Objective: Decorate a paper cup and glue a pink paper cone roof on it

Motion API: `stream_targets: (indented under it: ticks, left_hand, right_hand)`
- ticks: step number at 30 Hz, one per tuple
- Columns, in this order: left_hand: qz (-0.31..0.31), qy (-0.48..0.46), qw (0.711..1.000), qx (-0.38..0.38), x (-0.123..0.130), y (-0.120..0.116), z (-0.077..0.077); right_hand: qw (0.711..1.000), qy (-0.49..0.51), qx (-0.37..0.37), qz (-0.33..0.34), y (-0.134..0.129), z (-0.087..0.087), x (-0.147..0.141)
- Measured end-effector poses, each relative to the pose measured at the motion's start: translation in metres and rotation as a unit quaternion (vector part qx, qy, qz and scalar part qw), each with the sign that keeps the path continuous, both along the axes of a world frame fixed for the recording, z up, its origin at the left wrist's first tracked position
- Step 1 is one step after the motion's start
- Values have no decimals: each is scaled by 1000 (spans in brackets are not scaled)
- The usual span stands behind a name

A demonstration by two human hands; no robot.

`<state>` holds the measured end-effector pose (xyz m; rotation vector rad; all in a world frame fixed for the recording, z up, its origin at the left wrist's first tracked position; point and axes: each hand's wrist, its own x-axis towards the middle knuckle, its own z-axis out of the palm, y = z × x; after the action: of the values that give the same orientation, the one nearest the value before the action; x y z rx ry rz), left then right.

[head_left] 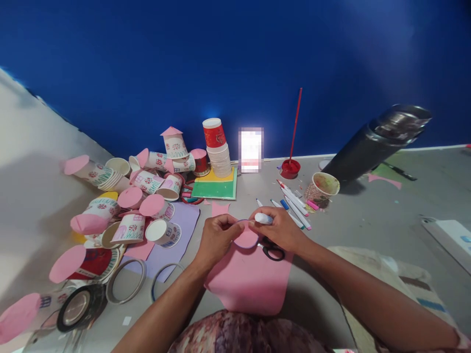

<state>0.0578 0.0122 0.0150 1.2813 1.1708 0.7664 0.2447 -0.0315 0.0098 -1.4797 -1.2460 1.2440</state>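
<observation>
My left hand [217,238] pinches the left edge of a round pink paper disc [246,236] with a thin purplish rim. At the disc's upper right edge are the fingertips of my right hand [281,228]. A blunt white pen-like tube [264,218] is held in the fingers of this same hand; its kind is unclear. Beneath my hands lies a large pink paper sheet [250,284]. Black-handled scissors [274,251] rest on it, just below my right hand, their blades partly hidden.
Decorated paper cups [128,228] with pink paper tops crowd the left. A cup stack [220,157] stands on a green-and-yellow book [217,189]. Markers [292,201], a stained paper cup [323,189], a red pot [290,169] and a black flask [362,147] are ahead and right. Cloth [368,289] lies right.
</observation>
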Motion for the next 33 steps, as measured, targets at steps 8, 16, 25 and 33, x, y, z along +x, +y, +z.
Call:
stream_targets:
  ticks: [8, 16, 25, 33]
  left_hand:
    - [-16, -11, 1000, 0, 2, -2, -2]
    - [-31, -9, 999, 14, 2, -3, -10]
    - [-19, -21, 1000, -9, 1, -3, -13]
    - [16, -19, 999, -24, 0, 0, -9]
  right_hand:
    - [999, -27, 11, 17, 1, 2, -2]
    - [996, -78, 48, 16, 2, 3, -3]
    - [998, -60, 32, -3, 1, 3, -1]
    - [998, -48, 10, -31, 4, 4, 11]
